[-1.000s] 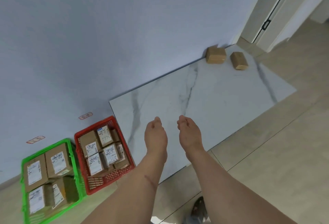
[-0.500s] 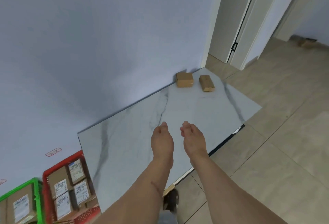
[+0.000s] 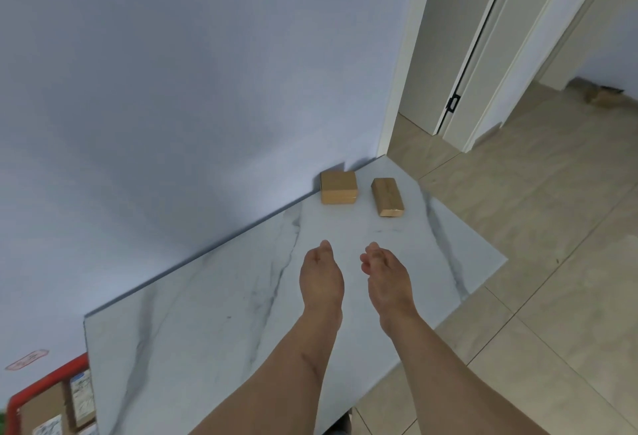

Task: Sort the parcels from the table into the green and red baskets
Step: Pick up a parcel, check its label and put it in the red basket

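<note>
**Two parcels left, both beyond the fingertips**

While both arms reached out over the marble-patterned surface (image 3: 214, 324), neither hand held anything. The left hand (image 3: 321, 279) and the right hand (image 3: 386, 279) hovered side by side, backs up, with the fingers (image 3: 371, 255) drawn loosely together and drooping, clamped on nothing.

Two brown cardboard parcels remained at the far end of the surface, well ahead of the fingertips. The squarer parcel (image 3: 338, 187) lay almost straight beyond the left hand, close against the pale blue wall (image 3: 172, 106); whether it touched the wall could not be told. The narrow parcel (image 3: 387, 197) lay beyond the right hand and slightly to its outer side, just beside the first but apart from it. Its long axis ran roughly away from the fingers, tilted a little to the right, so the short end faced the hand. By that layout, each hand looked nearer to its own parcel, and the narrow one would probably be taken most easily across its width, from above.

Behind the fingers and far off to the left, the red basket (image 3: 45, 383) showed at the lower corner, already holding labelled parcels (image 3: 81, 396). The green basket was barely visible at the picture's edge. Most of the sorting seemed done, with these two still to go.
</note>
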